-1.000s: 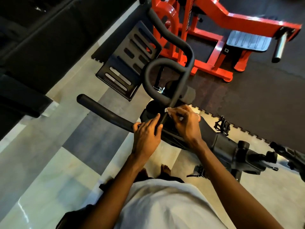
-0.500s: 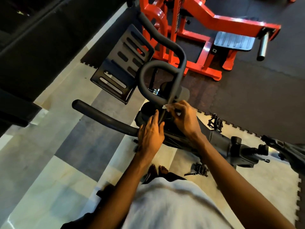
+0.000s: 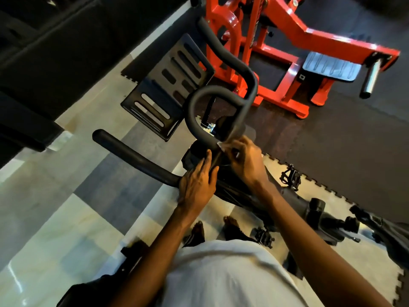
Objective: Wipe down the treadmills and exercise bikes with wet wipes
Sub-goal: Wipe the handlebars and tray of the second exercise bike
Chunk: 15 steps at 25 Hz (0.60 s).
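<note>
A black exercise bike (image 3: 294, 198) stands below me, its looped black handlebar (image 3: 194, 107) in the middle of the head view. My left hand (image 3: 197, 185) rests on the handlebar where the left grip bar (image 3: 132, 156) joins the centre, fingers fairly straight. My right hand (image 3: 245, 160) pinches a small white wet wipe (image 3: 221, 146) against the base of the loop. Most of the wipe is hidden under the fingers.
A black slotted tablet holder (image 3: 168, 85) sticks out beyond the handlebar. A red weight machine (image 3: 276, 52) stands on dark rubber mats (image 3: 343, 151) at the far right. Pale floor tiles (image 3: 55, 218) spread to the left. Bike pedals (image 3: 290, 173) and my bare feet show below.
My hands stay at the handlebar's centre. The right hand with the wipe has shifted only slightly along the base of the loop; the view has swayed.
</note>
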Available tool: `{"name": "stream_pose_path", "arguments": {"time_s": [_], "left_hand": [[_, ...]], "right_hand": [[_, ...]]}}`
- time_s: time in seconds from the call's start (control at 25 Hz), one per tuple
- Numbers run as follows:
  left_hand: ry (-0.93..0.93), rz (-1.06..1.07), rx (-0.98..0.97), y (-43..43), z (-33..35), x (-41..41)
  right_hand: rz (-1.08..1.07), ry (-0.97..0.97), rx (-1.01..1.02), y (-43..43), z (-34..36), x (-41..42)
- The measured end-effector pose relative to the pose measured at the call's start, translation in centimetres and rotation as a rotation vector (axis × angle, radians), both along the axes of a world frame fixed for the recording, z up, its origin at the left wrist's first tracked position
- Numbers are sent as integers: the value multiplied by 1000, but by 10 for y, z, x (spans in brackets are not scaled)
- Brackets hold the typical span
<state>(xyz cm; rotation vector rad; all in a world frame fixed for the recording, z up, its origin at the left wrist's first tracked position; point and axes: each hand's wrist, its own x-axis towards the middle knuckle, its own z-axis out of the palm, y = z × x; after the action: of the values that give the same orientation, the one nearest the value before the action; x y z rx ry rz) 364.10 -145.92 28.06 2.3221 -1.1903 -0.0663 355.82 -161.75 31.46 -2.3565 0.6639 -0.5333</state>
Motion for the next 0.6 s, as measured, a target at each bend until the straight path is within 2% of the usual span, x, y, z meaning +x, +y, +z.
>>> {"name": "stream_pose_path", "arguments": {"time_s": [0.2,0.4,0.48,0.6], "left_hand": [[-28,152,28,0,-3,-10],[-7,404,-36,-9,-5,-34],[-29,456,-54,-12,-9,-40],[-124,483,-53,-15,-13,-43]], "right_hand": [[158,-83,-36,-27,23,36],[517,-48,-13,-40,20,52],[670,7,-80,-54,22,45],[733,27,-155,-60,20,50]]}}
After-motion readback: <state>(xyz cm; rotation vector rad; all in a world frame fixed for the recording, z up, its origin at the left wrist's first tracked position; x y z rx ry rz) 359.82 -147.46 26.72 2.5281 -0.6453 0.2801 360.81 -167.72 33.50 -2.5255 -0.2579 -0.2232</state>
